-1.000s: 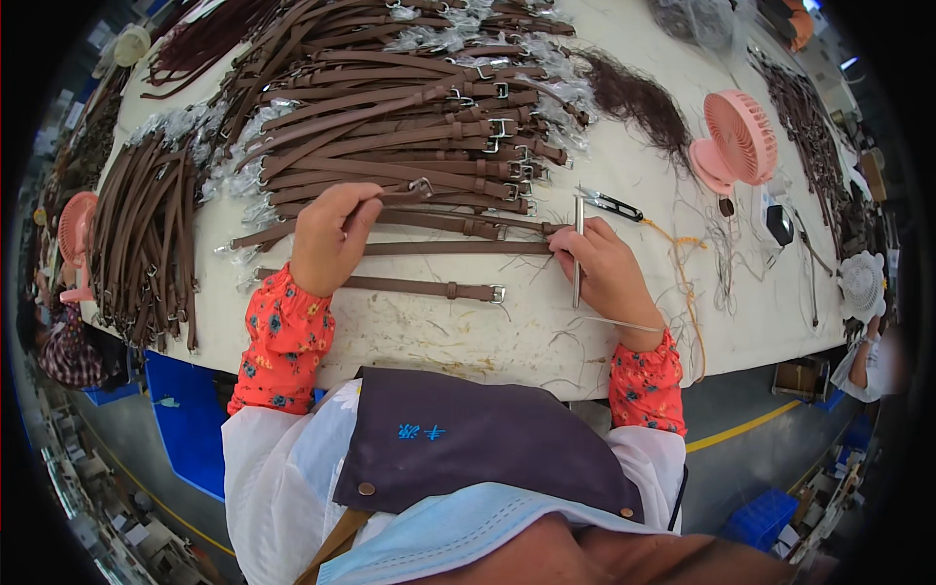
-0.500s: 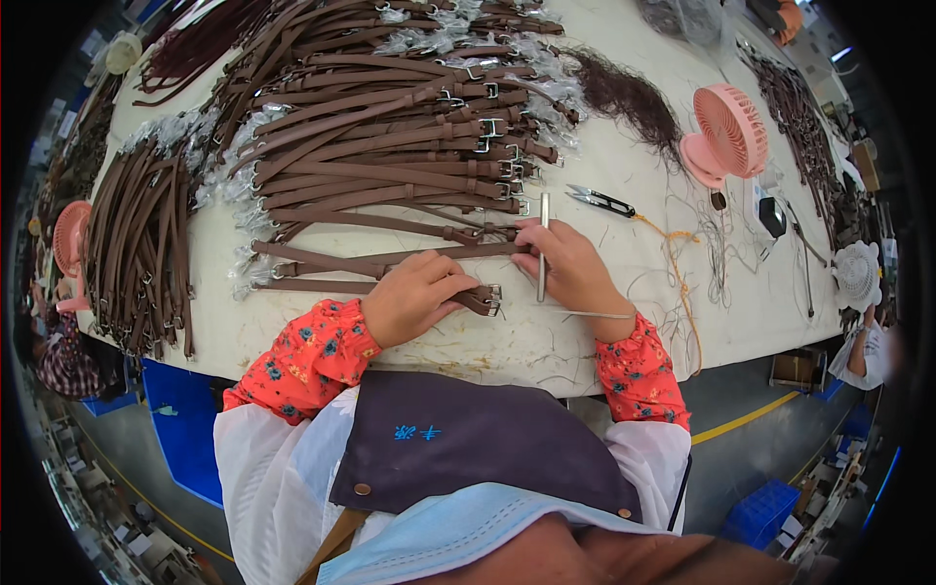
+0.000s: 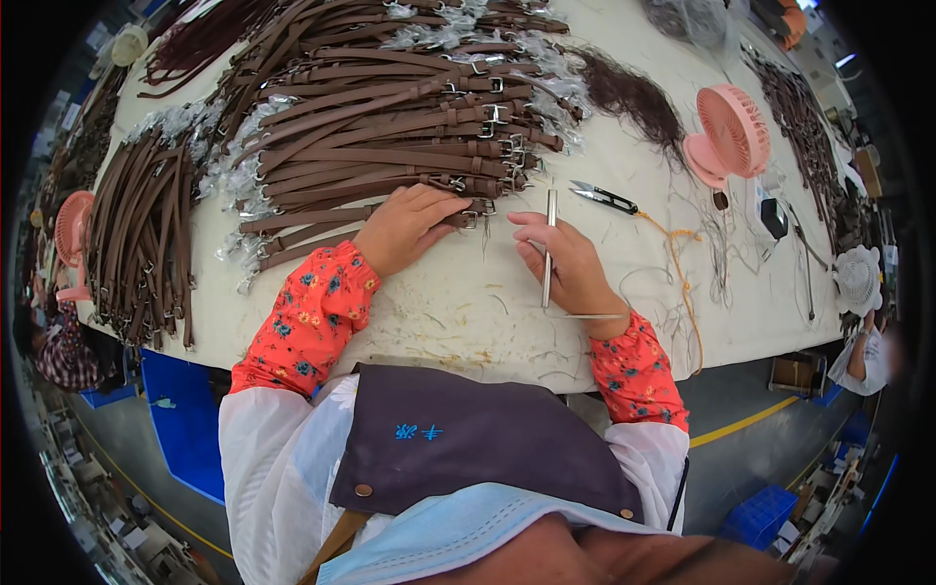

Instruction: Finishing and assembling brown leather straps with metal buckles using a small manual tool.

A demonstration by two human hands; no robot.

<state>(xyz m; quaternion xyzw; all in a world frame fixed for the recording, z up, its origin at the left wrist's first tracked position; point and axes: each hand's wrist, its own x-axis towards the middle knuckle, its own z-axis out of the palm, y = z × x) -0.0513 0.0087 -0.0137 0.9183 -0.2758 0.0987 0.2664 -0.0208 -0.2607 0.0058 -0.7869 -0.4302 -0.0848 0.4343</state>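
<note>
My left hand [image 3: 409, 226] is closed on the buckle end of a brown strap [image 3: 480, 208], at the near edge of a pile of similar straps. Its fingers lie over the strap and the thumb is below. A silver buckle [image 3: 471, 220] shows just past the fingertips. To the right, my right hand [image 3: 575, 268] grips a slim silver metal rod [image 3: 549, 239] held upright between thumb and fingers. A thin metal piece [image 3: 590, 316] crosses under that palm near the wrist; whether it joins the rod I cannot tell. The right fingertips are apart from the straps.
The strap pile [image 3: 380, 146], its ends wrapped in clear plastic, covers the far left of the cream table [image 3: 468, 341]. More straps [image 3: 141, 244] hang over the left edge. Black thread snips [image 3: 604, 197] with orange cord, a pink fan [image 3: 729, 132] and dark loose threads [image 3: 629, 97] lie right.
My left hand has moved away from me, bringing the near straps up against the pile. My right hand, still holding the rod, has come off the straps.
</note>
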